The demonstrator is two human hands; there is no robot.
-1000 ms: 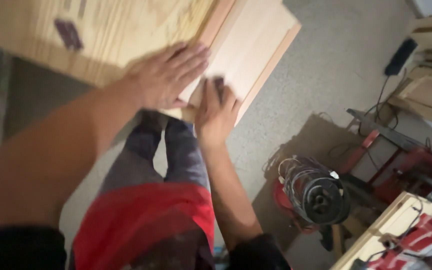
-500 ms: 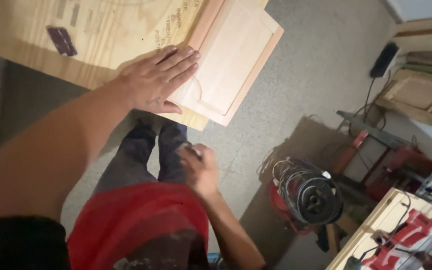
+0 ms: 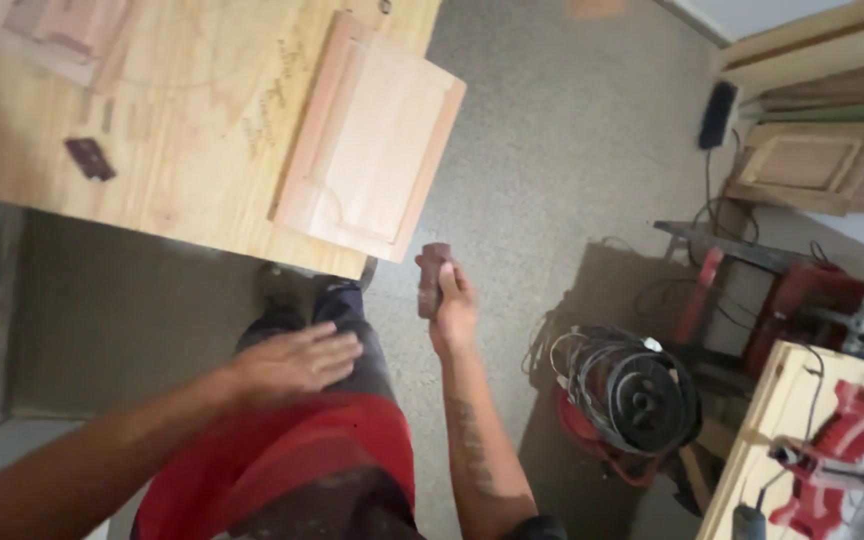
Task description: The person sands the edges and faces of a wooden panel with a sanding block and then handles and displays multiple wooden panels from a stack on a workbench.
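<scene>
A light wooden cabinet door [image 3: 367,155] with a raised panel lies on the plywood workbench [image 3: 182,130], its lower corner jutting past the bench edge. My right hand [image 3: 449,300] is below that corner, off the bench, shut on a small brown sanding block [image 3: 432,277]. My left hand [image 3: 297,362] hovers lower down over my legs, palm down, fingers spread, holding nothing. Neither hand touches the door. My dark trousers and red shirt fill the bottom of the head view.
A small dark pad [image 3: 90,158] lies on the bench at left. On the grey floor at right sits a reel of coiled cable [image 3: 637,395]. Red clamps [image 3: 842,450] rest on another bench at bottom right. More cabinet doors [image 3: 812,165] lean at upper right.
My left hand has come off the cabinet door and dropped down toward my legs. My right hand rose a little with the sanding block. The view shifted, so the bench looks further away.
</scene>
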